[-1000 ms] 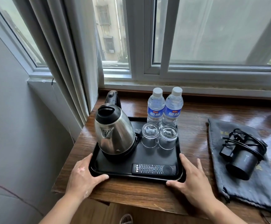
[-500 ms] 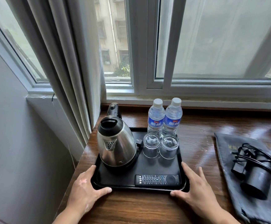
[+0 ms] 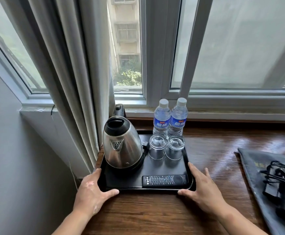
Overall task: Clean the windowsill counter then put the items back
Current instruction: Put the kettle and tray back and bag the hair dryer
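Note:
A black tray sits at the left end of the wooden windowsill counter. On it stand a steel kettle, two water bottles, two upturned glasses and a remote. My left hand lies against the tray's near left corner, fingers straight along the side and thumb along the front rim. My right hand lies the same way against the near right corner.
A grey cloth bag lies on the counter at the right with a black corded device on top. A curtain hangs just left of the kettle. The window frame runs right behind the bottles.
Both hands have slid the tray away from the counter's front edge toward the window. More bare wood shows in front of it, and my view has tilted up.

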The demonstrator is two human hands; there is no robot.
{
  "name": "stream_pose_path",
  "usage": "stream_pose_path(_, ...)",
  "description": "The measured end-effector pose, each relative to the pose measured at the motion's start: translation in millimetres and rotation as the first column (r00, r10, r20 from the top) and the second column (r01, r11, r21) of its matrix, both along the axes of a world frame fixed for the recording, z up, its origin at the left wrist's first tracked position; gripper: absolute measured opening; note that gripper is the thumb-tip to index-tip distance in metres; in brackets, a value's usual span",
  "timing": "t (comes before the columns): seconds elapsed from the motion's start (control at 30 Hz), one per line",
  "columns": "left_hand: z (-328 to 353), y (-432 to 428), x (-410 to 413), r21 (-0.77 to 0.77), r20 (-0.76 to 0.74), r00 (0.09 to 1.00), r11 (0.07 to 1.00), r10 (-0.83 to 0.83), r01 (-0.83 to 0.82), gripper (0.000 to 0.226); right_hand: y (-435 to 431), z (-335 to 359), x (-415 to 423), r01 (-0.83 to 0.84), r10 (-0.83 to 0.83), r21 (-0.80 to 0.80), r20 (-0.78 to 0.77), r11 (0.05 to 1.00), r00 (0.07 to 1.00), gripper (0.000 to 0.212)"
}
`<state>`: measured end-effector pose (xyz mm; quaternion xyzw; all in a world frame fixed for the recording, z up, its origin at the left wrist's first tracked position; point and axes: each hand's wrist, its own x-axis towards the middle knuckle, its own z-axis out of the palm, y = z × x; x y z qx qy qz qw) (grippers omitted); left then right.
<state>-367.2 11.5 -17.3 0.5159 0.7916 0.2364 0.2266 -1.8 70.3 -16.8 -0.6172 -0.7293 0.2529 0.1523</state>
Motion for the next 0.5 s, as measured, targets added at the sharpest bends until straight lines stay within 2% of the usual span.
stream_pose_path(0.23,4.8,29.5,-15.1,0.001,-0.019,1.000,1.000,-0.013,0.013,0.106,30.4,-15.9,-13.1,0.022,-0.022,-0.023,-0.029,1.000,0.999,0.117)
stream_pose_path(0.5,7.3,48.4,-24.1,-0.008,-0.020,1.000,1.000,-0.017,0.017,0.108,47.8,-39.1,-13.0,0.026,-0.030,-0.084,-0.041,0.996,0.999,0.123)
